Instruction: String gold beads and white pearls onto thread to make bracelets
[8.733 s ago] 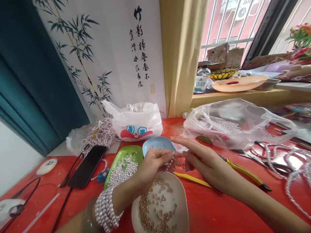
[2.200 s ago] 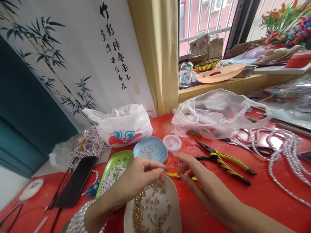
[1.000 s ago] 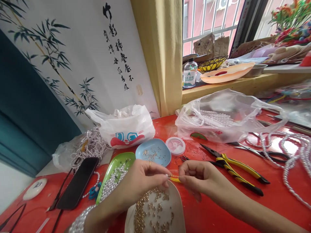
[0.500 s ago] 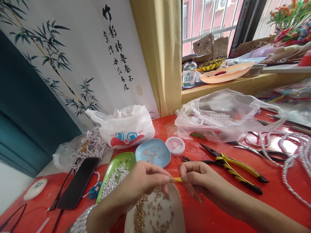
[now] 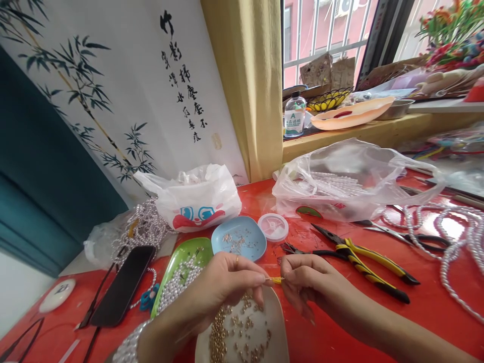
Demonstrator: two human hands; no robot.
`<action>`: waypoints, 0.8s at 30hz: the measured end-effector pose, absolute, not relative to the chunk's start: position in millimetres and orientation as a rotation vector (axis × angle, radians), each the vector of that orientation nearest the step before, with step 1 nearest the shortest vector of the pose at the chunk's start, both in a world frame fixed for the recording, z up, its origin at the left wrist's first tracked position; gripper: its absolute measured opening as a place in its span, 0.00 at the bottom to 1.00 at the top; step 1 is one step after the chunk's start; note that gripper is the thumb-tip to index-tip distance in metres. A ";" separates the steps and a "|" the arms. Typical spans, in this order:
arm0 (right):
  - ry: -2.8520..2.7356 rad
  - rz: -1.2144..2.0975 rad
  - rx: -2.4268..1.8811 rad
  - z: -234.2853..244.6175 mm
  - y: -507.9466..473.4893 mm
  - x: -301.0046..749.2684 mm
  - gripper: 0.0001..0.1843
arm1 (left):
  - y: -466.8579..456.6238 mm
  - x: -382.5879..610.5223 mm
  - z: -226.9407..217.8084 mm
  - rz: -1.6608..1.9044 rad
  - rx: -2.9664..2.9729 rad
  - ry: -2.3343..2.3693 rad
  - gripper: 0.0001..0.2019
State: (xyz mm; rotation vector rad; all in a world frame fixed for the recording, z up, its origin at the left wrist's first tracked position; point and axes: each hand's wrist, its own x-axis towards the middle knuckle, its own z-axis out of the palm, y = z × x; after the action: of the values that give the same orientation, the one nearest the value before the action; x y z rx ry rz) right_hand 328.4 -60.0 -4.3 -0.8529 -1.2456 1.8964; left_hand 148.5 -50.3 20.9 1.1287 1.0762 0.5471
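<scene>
My left hand [image 5: 227, 285] and my right hand [image 5: 308, 285] meet above a white dish [image 5: 274, 322] of small gold beads. Both pinch their fingertips together, a few centimetres apart, and something thin and too small to name runs between them. A yellow tool handle [image 5: 277, 280] lies on the table right behind the gap. Pearl strands wrap my left wrist [image 5: 126, 348]. A green tray [image 5: 177, 275] of pearls and a blue dish [image 5: 238, 242] of small metal parts stand just beyond my left hand.
Yellow-handled pliers [image 5: 366, 264], scissors [image 5: 408, 237] and pearl strands [image 5: 454, 242] lie to the right on the red table [image 5: 416, 312]. A small thread spool [image 5: 273, 227], two plastic bags [image 5: 196, 199] [image 5: 348, 181] and a black phone [image 5: 123, 285] are further off.
Over the last two seconds my right hand closed from open fingers into a pinch and drew in beside my left. In the last half second both hands barely shifted.
</scene>
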 end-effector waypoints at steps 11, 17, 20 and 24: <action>-1.545 1.167 -1.305 -29.0 -37.1 344.9 0.10 | -51.3 150.9 30.8 0.579 1.065 1.094 0.08; -2.011 0.162 -1.563 -62.9 -35.6 383.8 0.19 | -52.9 148.7 27.4 0.616 1.037 1.044 0.09; -2.187 -0.125 -1.586 -69.1 -43.7 393.4 0.25 | -53.4 148.1 26.3 0.640 1.057 1.031 0.09; -2.238 -0.340 -1.598 -70.0 -57.6 395.3 0.30 | -53.1 147.2 26.2 0.667 1.055 1.038 0.08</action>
State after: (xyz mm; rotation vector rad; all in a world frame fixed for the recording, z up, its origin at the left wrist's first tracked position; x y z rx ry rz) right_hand 395.3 -57.6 -70.0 -1.5983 -2.2382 -0.3396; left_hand 147.2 -53.1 26.2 1.0552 1.0380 0.6666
